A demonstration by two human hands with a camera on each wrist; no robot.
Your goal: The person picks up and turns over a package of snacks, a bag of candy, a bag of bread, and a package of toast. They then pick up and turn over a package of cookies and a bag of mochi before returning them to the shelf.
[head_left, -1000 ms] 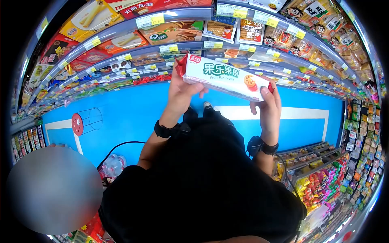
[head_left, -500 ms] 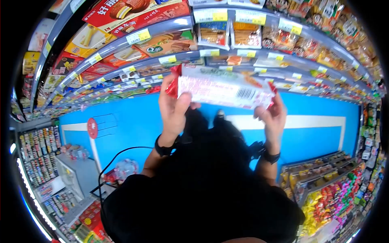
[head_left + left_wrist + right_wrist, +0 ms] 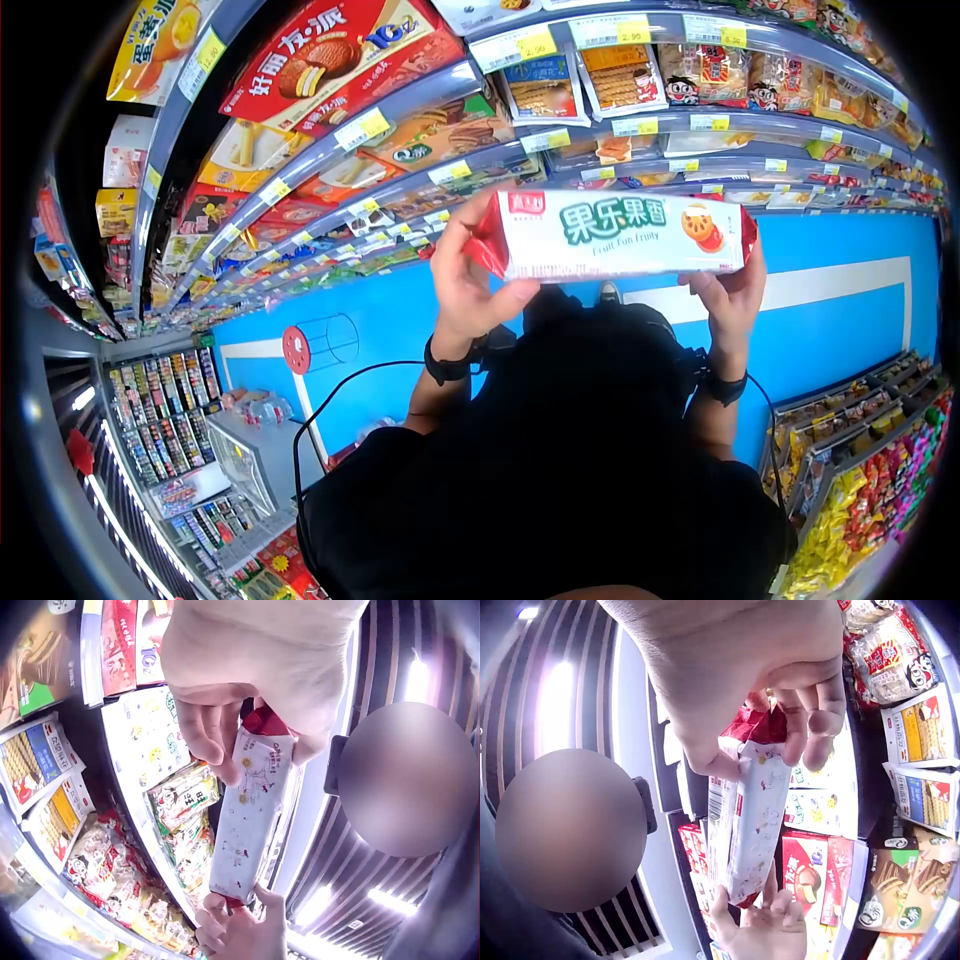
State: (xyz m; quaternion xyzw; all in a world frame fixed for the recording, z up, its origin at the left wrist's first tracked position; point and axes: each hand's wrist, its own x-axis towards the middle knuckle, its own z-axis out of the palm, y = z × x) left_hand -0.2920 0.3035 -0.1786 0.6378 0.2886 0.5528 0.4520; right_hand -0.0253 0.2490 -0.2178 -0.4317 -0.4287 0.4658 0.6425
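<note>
A long white biscuit packet [image 3: 620, 240] with red ends is held level across both hands, its face with green lettering and a round biscuit picture turned up. My left hand [image 3: 468, 290] grips its left red end, thumb along the lower edge. At the other end my right hand [image 3: 735, 300] pinches the packet near the red wrapper. In the left wrist view the left hand [image 3: 255, 675] holds the packet [image 3: 251, 810] by its upper end. The right wrist view shows the right hand [image 3: 742, 682] holding the packet [image 3: 754, 817], with a barcode on one side.
Snack shelves [image 3: 560, 140] with price tags curve beyond the hands. Below lies a blue floor [image 3: 830, 240] with white lines, where a round wire basket [image 3: 297, 350] stands at left. A rack of bagged sweets [image 3: 860, 480] is at lower right, a grey counter [image 3: 285, 450] at lower left.
The packet has turned from its barcode side back to its lettered face. Hands and packet sit further right in the head view, and the shelves and floor have shifted as the view turned.
</note>
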